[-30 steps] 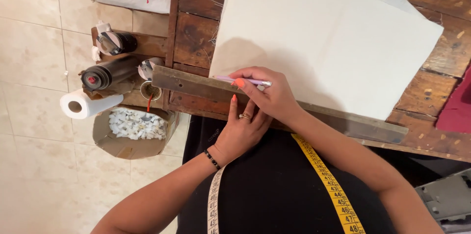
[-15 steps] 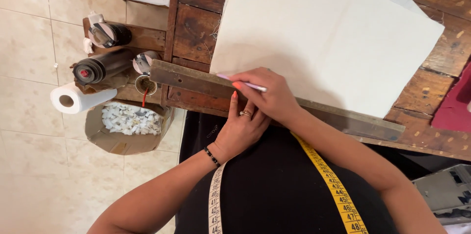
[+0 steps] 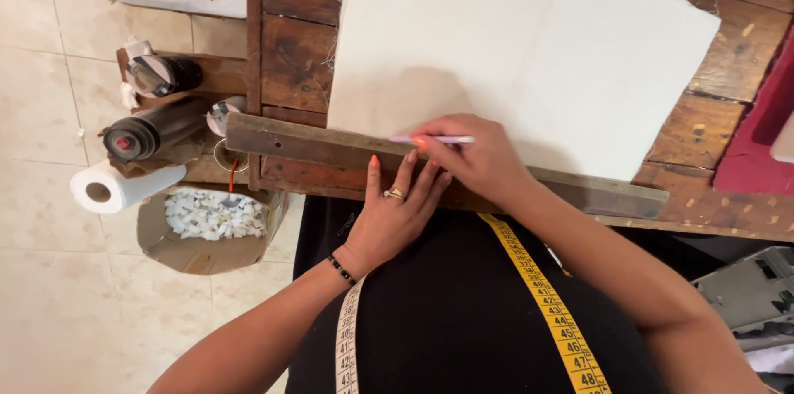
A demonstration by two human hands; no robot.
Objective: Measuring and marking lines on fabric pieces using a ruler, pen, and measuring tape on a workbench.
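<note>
A large white sheet of fabric (image 3: 529, 55) lies on a worn wooden table (image 3: 289, 47). Along its near edge rests a long, dark wooden ruler (image 3: 306, 144). My left hand (image 3: 395, 208) presses flat on the ruler, fingers spread, with a ring and a dark bracelet. My right hand (image 3: 475, 158) crosses just above it and holds a thin pink and white pen (image 3: 438, 139), its tip at the ruler's edge on the sheet. A yellow and white measuring tape (image 3: 546, 303) hangs around my neck over a black top.
Left of the table a small wooden shelf holds dark rolls (image 3: 157, 129) and a white paper roll (image 3: 116, 187). Below it stands a cardboard box of white scraps (image 3: 207, 224) on a tiled floor. A red object (image 3: 761, 138) lies at the table's right edge.
The view has shifted slightly. My right hand with the pen has slid a little to the right along the ruler. My left hand stays pressed on the ruler.
</note>
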